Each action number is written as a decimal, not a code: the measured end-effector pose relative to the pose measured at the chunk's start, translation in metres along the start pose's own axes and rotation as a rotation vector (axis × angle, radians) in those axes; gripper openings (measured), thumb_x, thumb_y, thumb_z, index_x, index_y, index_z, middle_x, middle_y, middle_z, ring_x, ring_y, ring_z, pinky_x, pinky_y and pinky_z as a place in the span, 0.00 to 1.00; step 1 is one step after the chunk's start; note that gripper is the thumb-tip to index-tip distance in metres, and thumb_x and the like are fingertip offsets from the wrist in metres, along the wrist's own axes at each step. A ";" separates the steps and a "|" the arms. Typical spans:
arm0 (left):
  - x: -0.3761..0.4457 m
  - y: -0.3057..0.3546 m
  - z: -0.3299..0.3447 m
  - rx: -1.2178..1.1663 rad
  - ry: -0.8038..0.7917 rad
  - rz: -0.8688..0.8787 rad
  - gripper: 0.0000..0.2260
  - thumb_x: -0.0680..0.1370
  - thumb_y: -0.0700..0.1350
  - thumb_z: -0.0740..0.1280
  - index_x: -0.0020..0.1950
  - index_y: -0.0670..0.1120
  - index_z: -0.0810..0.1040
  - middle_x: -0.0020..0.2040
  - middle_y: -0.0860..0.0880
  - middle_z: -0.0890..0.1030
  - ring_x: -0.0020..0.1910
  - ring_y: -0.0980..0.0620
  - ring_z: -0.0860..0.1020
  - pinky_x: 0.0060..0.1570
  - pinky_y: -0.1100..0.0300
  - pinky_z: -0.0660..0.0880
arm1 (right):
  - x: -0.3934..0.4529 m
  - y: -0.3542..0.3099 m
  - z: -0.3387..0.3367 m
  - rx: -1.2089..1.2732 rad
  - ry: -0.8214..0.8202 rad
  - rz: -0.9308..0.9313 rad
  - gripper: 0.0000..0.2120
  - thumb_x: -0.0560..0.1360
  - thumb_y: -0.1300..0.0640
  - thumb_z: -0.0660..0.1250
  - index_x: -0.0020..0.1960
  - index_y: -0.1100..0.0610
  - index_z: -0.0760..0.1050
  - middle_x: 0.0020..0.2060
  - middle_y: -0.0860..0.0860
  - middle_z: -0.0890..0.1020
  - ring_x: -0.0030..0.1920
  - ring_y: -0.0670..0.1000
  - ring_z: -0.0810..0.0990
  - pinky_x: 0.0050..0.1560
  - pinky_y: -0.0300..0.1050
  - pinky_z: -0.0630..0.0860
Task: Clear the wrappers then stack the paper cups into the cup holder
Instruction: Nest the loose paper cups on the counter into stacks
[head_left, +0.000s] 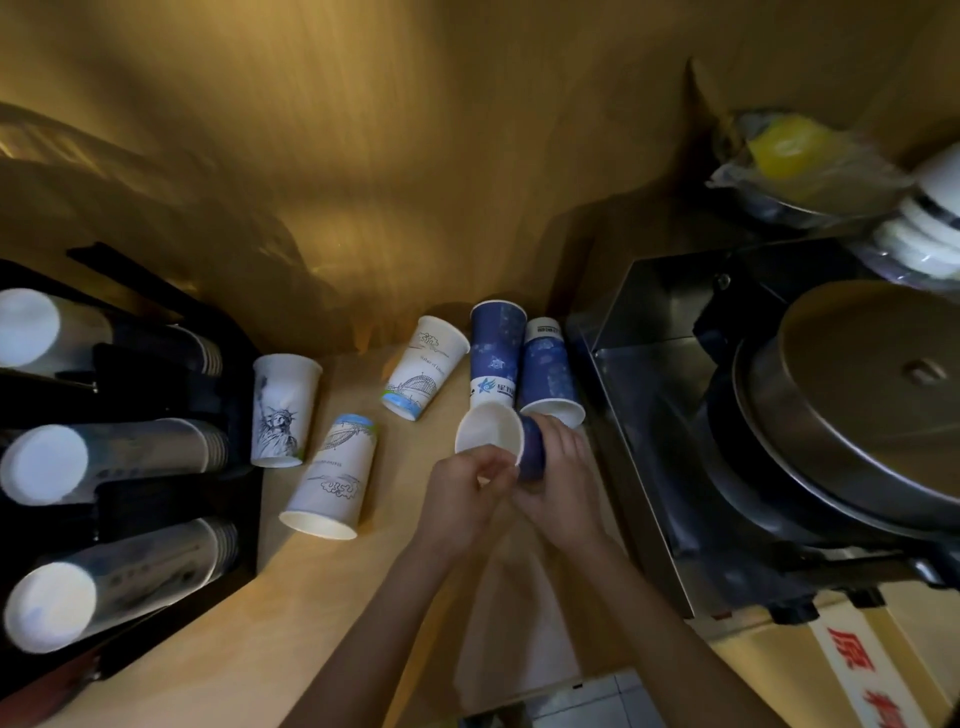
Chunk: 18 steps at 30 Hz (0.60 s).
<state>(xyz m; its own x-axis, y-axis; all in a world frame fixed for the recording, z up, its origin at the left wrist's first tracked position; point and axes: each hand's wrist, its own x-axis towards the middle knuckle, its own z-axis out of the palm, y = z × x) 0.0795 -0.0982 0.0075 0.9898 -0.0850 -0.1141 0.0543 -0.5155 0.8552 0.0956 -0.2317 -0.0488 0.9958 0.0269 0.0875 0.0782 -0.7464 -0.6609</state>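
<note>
While the cup holder (119, 462) at the far left of the tabletop (218, 639) is being kept as the landmark, a small blue cup (501, 441) is being gripped well to its right, its open mouth being turned toward that holder. The cup's body is being wrapped by the right hand (558, 462), whereas the left hand (467, 493) is being closed at the rim, its fingertips being pinched there, seemingly so that something thin can be peeled away or nested cups parted; no wrapper can be made out. Two tall blue cups (498, 353) are being left just behind the held one, farther from the holder. Nearer the holder, four white printed cups are being left loose: a statue-print cup (283, 410) just beside it, a bridge-print cup (332, 478) mouth-down, and another bridge-print cup (423, 369) upright. Three horizontal stacks are already being housed in the holder, bases outward, so stacking is judged pending.
</note>
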 end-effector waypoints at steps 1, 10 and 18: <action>0.003 0.007 0.000 -0.004 -0.005 0.032 0.03 0.73 0.41 0.68 0.43 0.46 0.82 0.38 0.53 0.81 0.36 0.70 0.75 0.37 0.78 0.67 | -0.001 -0.004 -0.008 0.103 0.007 0.050 0.37 0.60 0.49 0.75 0.66 0.55 0.67 0.62 0.53 0.75 0.62 0.52 0.73 0.62 0.49 0.72; 0.052 0.034 0.000 -0.048 0.229 0.043 0.06 0.76 0.42 0.64 0.49 0.44 0.80 0.45 0.50 0.81 0.43 0.55 0.78 0.42 0.69 0.71 | -0.003 0.009 -0.019 0.491 0.211 0.441 0.41 0.57 0.53 0.80 0.65 0.50 0.64 0.55 0.48 0.77 0.56 0.48 0.77 0.55 0.40 0.69; 0.106 -0.016 0.022 0.172 0.188 -0.165 0.23 0.75 0.48 0.66 0.66 0.40 0.68 0.64 0.38 0.73 0.61 0.42 0.72 0.60 0.51 0.69 | -0.002 0.021 -0.014 0.445 0.215 0.474 0.39 0.58 0.53 0.81 0.63 0.51 0.64 0.48 0.38 0.72 0.49 0.36 0.71 0.50 0.31 0.69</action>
<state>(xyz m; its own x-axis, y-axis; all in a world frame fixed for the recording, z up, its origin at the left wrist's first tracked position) 0.1804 -0.1174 -0.0292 0.9773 0.1631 -0.1353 0.2096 -0.6478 0.7325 0.0943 -0.2568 -0.0523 0.8993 -0.4023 -0.1715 -0.3062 -0.2992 -0.9037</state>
